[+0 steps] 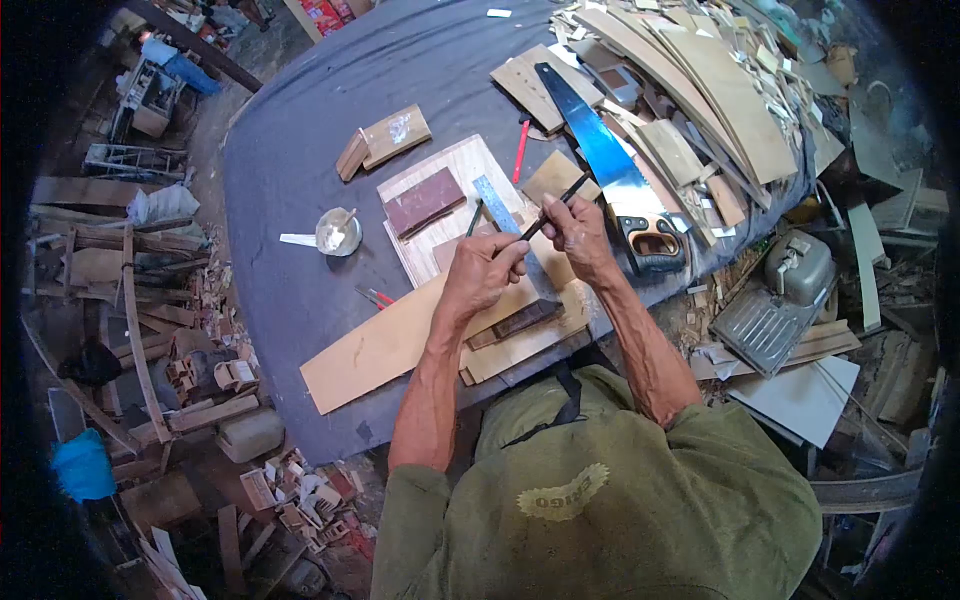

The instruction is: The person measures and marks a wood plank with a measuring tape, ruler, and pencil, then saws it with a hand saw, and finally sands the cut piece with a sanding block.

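My left hand [485, 270] and my right hand [580, 235] are closed around a thin black stick [535, 228], held at a slant above the table. The fingers of both hands pinch it, so its exact kind is hard to make out. Beneath the hands lies what looks like a try square, its metal blade [496, 205] pointing away and its dark wooden stock [515, 323] near me. A long light board [370, 350] passes under my left forearm. Beyond the left hand, a maroon block [425, 200] rests on pale wood panels [475, 155].
A blue-bladed handsaw [600, 130] lies right of my right hand, before a pile of wood offcuts [690, 80]. A red tool [521, 150], a cup of white paste [338, 232] and joined wood pieces [395, 135] are on the dark-covered table [290, 170]. A metal sink [780, 305] stands at right.
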`<state>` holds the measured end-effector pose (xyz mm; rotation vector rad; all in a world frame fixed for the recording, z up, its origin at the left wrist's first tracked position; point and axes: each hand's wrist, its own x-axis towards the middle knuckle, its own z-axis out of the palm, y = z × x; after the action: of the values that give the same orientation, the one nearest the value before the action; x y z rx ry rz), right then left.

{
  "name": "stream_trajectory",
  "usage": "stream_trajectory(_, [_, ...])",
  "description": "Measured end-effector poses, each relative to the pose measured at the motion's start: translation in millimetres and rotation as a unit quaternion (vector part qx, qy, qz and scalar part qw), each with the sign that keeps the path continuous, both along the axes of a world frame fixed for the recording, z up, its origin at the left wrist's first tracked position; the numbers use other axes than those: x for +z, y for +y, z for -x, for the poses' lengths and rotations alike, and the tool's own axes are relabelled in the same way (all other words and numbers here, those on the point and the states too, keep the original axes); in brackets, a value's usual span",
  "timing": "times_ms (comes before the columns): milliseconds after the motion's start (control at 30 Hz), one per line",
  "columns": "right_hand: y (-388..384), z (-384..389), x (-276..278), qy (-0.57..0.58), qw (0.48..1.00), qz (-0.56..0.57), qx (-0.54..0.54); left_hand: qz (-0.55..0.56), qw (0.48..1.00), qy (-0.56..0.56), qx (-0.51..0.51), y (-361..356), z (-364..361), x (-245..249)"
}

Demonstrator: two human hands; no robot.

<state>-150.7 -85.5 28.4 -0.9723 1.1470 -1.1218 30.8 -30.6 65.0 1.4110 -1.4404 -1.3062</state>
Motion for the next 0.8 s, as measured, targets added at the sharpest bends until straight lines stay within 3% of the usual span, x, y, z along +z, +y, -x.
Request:
stream_trajectory(67, [-13, 20, -5, -0.023, 0.996, 0.07, -0.054, -0.06, 0.996, 0.064, -0.003, 2, -13, -6])
stream_trajectory(100, [-18, 33, 11, -0.07, 0.995, 0.027, -0.063, -0.063, 0.996, 0.063, 0.021, 4, -19, -5])
stream_trajectory(167, [-34, 59, 4, -0.014, 0.998, 0.057, 0.01, -0.079, 0.993, 0.064, 0.066, 14, -25, -8])
stream_trajectory(200, [-33, 58, 6, 0.155, 0.983, 0.103, -0.001, -0.076, 0.992, 0.069, 0.069, 14, -27, -8])
stream_trajectory(233, [-30, 56, 15, 0.249, 0.952, 0.16, 0.076, -0.071, 0.992, 0.069, 0.074, 11, -28, -8])
stream_trajectory(300, [-13, 57, 37, 0.419, 0.841, 0.255, 0.228, -0.073, 0.991, 0.067, 0.085, 9, -31, -8])
stream_trajectory(333, [-6, 50, 52, 0.485, 0.783, 0.252, 0.297, -0.049, 0.989, 0.104, 0.091, 4, -32, -15])
stream_trajectory(433, [0, 39, 43, 0.512, 0.715, 0.284, 0.381, -0.035, 0.99, 0.078, 0.116, -3, -28, -13])
stream_trajectory(467, [0, 38, 28, 0.497, 0.71, 0.338, 0.368, -0.032, 0.989, 0.078, 0.122, -3, -25, -10])
stream_trajectory(600, [4, 32, 26, 0.492, 0.702, 0.352, 0.375, -0.021, 0.992, 0.087, 0.088, -6, -24, -12])
stream_trajectory(800, [3, 29, 28, 0.533, 0.671, 0.301, 0.418, -0.005, 0.999, 0.025, 0.033, -5, -23, -14])
